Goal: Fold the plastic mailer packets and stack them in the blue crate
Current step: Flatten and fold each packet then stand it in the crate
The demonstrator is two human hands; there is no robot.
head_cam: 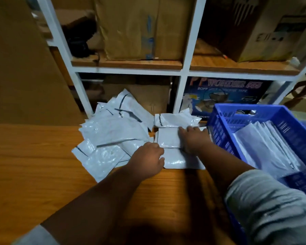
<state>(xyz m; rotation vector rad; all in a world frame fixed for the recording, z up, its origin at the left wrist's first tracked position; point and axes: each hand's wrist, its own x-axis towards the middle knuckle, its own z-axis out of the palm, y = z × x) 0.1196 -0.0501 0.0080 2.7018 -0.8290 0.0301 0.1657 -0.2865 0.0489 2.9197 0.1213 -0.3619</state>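
A white plastic mailer packet (pixel 170 138) lies partly folded on the wooden table (pixel 34 156), in front of me. My left hand (pixel 147 159) rests on its near left edge, fingers curled over the plastic. My right hand (pixel 193 137) presses flat on the folded flap at the right side. A loose pile of unfolded mailers (pixel 111 131) spreads to the left and behind. The blue crate (pixel 224 119) stands at the right, holding several folded packets (pixel 265 147) stacked on edge.
A white-framed shelf unit (pixel 183 71) stands behind the table, loaded with cardboard boxes (pixel 140 29) and a printed tape carton (pixel 224 94). A tall brown box (pixel 16 68) fills the left. Bare wood shows at the near left of the table.
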